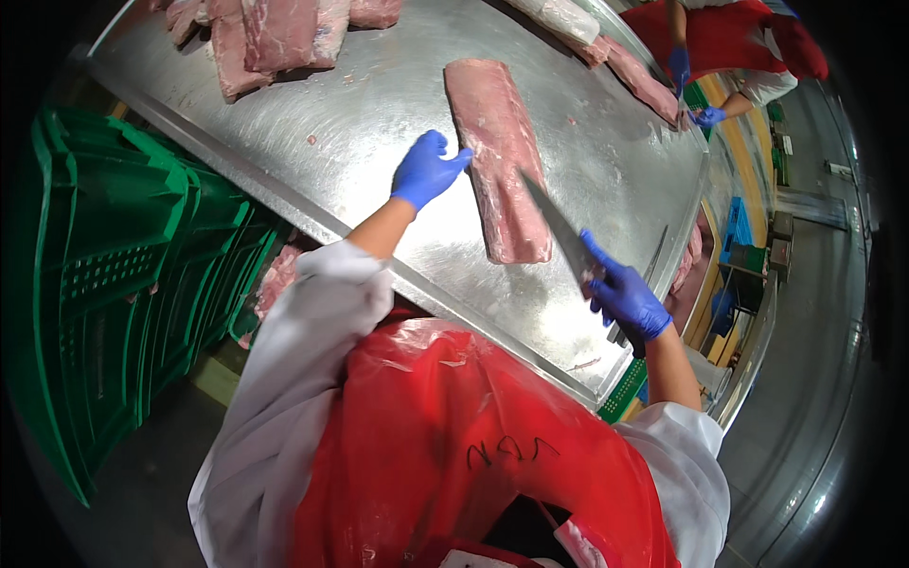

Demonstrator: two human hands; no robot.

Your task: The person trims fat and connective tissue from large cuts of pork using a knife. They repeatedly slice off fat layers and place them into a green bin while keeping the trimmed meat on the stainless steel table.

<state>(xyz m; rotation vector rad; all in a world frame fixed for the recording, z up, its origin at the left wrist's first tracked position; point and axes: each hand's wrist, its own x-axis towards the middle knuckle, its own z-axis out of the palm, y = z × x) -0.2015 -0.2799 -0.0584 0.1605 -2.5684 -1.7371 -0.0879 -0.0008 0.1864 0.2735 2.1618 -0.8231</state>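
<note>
A long slab of pink pork loin lies on the metal table in front of me, running away from my body. My left hand, in a blue glove, is at the loin's left side. Its fingers are apart, one reaching to the meat's edge, and nothing is held. In my right hand, also blue-gloved, is a long knife. The fingers are wrapped round its handle. The blade points up and to the left, with its tip over the right half of the loin; whether it touches cannot be told.
More pork pieces are heaped at the table's far left. Green crates stand left of the steel table. At the far right, a co-worker's gloved hands are by another long piece of meat. A raised rim edges the table.
</note>
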